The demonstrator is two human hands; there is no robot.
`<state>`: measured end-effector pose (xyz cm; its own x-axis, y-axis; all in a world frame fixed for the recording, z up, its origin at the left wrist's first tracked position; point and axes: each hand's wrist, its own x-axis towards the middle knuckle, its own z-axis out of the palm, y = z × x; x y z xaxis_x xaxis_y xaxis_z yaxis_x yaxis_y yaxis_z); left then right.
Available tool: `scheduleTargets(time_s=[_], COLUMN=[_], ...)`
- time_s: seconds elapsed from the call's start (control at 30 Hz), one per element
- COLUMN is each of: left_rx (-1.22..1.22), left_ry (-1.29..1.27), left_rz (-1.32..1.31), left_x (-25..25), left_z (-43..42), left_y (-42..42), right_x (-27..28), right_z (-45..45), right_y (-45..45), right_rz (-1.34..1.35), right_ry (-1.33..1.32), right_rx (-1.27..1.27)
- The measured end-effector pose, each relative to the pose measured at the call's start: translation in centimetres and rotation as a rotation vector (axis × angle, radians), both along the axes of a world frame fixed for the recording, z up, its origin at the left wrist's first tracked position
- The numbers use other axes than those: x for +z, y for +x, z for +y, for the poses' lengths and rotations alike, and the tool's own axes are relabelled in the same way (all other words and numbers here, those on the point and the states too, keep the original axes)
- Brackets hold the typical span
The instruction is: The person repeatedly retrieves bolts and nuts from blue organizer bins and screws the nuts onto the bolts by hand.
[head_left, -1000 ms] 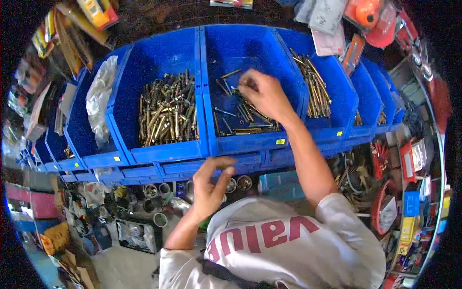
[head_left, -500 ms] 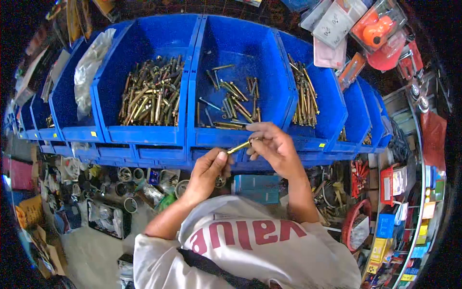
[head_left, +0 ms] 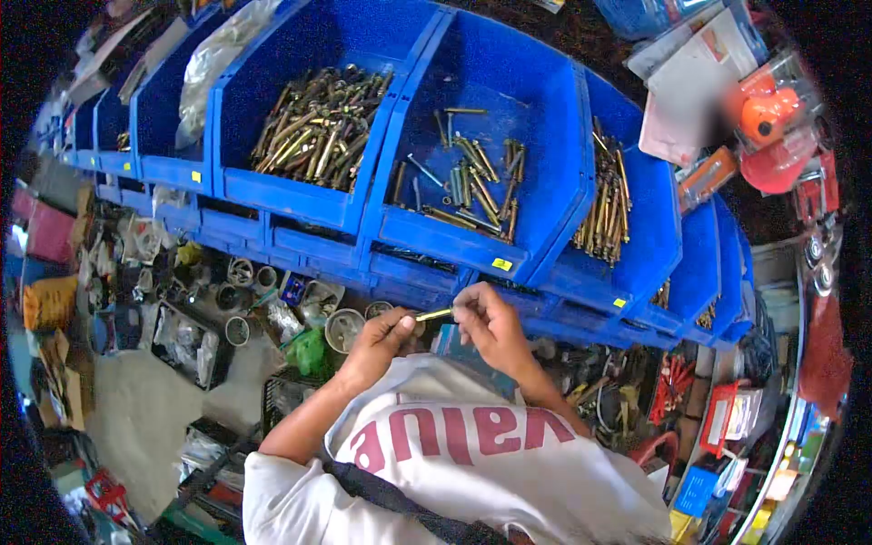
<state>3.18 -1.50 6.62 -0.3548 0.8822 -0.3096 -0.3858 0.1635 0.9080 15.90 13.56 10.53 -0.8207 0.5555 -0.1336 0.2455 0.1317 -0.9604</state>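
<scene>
In front of my chest, a gold-coloured bolt (head_left: 434, 315) spans the gap between my hands. My left hand (head_left: 381, 338) pinches one end of it between thumb and fingers. The other end sits in the curled fingertips of my right hand (head_left: 491, 324), which partly hide it. Just beyond my hands stands a blue bin (head_left: 545, 109) with several loose bolts (head_left: 472, 186) scattered on its floor. The bin (head_left: 282, 193) to its left carries a thick heap of similar bolts (head_left: 318, 132).
More bolts (head_left: 604, 204) lie in a bin on the right. A plastic bag (head_left: 213, 77) hangs over a bin at left. Packaged goods (head_left: 695, 82) hang at the upper right. Buckets (head_left: 343, 330) and a green bag (head_left: 309, 352) stand below the bins.
The view has tilted and shifted, so the bins appear slanted. Both hands now appear lower, nearer my chest and farther from the bin fronts, with the bolt still between them.
</scene>
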Motion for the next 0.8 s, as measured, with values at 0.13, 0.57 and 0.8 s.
scheduleTargets(time_s=[0.13,0.57,0.8], left_rx=[0.076,0.719,0.652], left_ry=[0.027,0.100,0.205], left_rz=[0.406,0.443,0.343], left_x=[1.2,7.7,10.7], left_z=[-0.8,-2.0,2.3], left_y=[0.5,-6.1,-14.2], right_x=[-0.8,3.5,8.4], right_z=[0.2,0.2,3.6], right_y=[-0.9,-2.5,-6.6], right_rz=[0.033,0.153,0.313], right_ry=[0.253,0.250,0.532], right_rx=[0.025,0.290,0.213])
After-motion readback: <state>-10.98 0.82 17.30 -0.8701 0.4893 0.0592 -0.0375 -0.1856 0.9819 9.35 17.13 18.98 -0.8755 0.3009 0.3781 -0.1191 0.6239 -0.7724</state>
